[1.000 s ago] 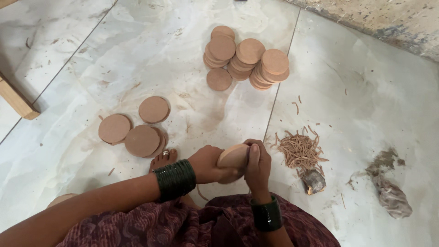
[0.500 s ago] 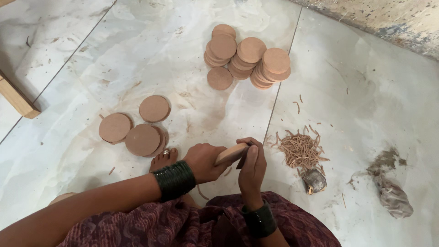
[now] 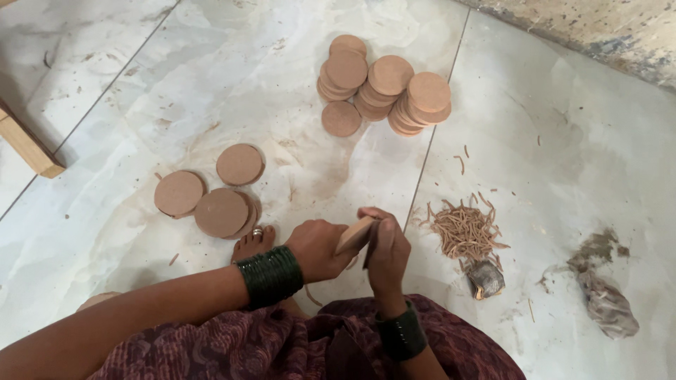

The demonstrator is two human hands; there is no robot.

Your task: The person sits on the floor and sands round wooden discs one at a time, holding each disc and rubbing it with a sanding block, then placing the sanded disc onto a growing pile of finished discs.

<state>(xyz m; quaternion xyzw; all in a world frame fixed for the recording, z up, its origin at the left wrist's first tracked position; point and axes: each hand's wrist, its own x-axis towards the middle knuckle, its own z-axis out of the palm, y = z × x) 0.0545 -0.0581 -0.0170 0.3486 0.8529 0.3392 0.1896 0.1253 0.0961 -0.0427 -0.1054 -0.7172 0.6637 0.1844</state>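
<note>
The person is sitting on the tiled floor (image 3: 176,91) and is holding one brown clay disc (image 3: 354,235) between both hands, just above the lap. The left hand (image 3: 320,248) is gripping the disc's lower edge, fingers closed around it; the right hand (image 3: 386,250) is curling over the upper rim, closed, with what may be a thin tool pressed to the edge, though this cannot be confirmed. The disc is appearing thin, flat and light; judged stiff but brittle, likely to chip at the rim, so a hold across the faces or at opposite edges is looking safest. A dusty surface is suggesting little slip. A pile of shavings (image 3: 466,230) is lying just to the right, beside a small dark lump (image 3: 484,279) and a grey rag (image 3: 605,304). Three loose discs (image 3: 218,190) are lying near the bare foot (image 3: 253,243), and a larger heap of stacked discs (image 3: 380,84) is resting well ahead. Open floor is remaining between the heaps; a wooden block (image 3: 28,144) is marking the left edge, a rough wall (image 3: 598,28) the far right.
</note>
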